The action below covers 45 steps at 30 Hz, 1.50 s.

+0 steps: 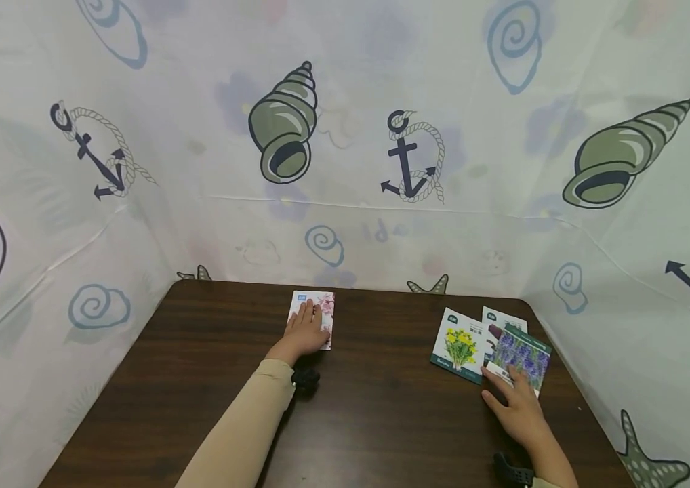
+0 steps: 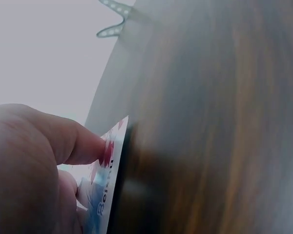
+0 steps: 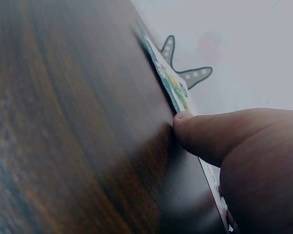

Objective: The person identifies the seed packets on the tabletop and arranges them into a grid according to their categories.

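Note:
My left hand [image 1: 301,337] rests with straight fingers on a white seed packet [image 1: 327,305] printed with pink blossoms, near the table's far edge. In the left wrist view, the thumb touches the face of that packet [image 2: 112,161]. At the right, my right hand [image 1: 518,410] has its fingertips on the lower edge of a seed packet with purple flowers [image 1: 524,352]. That one overlaps a partly hidden white packet [image 1: 497,315]. Beside them lies a packet with yellow flowers [image 1: 457,342]; the right wrist view has the thumb right at its edge [image 3: 173,87].
The dark wooden table [image 1: 381,420] runs back to a white cloth wall [image 1: 357,156] printed with shells and anchors. Cloth also closes off both sides. Each wrist wears a black strapped device, as with the left one [image 1: 306,381].

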### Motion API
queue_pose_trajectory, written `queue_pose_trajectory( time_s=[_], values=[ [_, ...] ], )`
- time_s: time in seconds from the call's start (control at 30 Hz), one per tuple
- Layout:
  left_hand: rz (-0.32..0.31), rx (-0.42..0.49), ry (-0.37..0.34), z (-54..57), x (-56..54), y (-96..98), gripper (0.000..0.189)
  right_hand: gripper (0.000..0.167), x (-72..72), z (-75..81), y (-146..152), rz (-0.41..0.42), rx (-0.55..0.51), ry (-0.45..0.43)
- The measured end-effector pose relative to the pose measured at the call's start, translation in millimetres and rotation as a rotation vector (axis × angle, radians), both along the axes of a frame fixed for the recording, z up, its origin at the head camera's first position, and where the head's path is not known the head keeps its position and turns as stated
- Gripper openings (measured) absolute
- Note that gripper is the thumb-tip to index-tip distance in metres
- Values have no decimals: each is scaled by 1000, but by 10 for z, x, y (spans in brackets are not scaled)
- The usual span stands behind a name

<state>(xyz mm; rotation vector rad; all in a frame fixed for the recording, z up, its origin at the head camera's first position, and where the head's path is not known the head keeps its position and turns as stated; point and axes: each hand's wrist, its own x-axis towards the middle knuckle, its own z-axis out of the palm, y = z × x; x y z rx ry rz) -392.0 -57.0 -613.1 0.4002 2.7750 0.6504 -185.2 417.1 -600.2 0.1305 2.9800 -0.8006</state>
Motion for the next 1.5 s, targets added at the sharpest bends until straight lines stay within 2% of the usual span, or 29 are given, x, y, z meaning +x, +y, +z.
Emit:
queue_pose_trajectory(
  time_s=[0.2, 0.37, 0.53, 0.77, 0.9, 1.03, 1.27, 1.33, 1.5],
  values=[
    [10, 13, 27, 63, 13, -181, 82, 63, -13, -23, 20, 3, 4, -2],
    [-14, 53, 38, 42, -29, -289, 85, 63, -14, -24, 30, 2, 1, 3],
    [-21, 83, 52, -12, -67, -336, 87, 63, -9, -9, 22, 6, 3, 10],
    [-21, 165, 91, 7, -20, -354, 88, 62, -14, -1, 30, 9, 8, 32],
    [-31, 162, 98, 11, -10, -364, 85, 62, -10, -13, 32, 12, 7, 34],
    [-33, 119, 80, -11, -35, -361, 84, 63, 1, -47, 40, 11, 4, 53],
    [-14, 100, 79, -8, -85, -321, 86, 69, 26, -45, 56, -9, -26, 126],
    [-12, 89, 76, -9, -91, -315, 86, 71, 32, -14, 53, -20, -43, 120],
    [-12, 81, 76, 16, -35, -324, 84, 72, 40, 65, 33, -67, -48, 19]
  ],
)
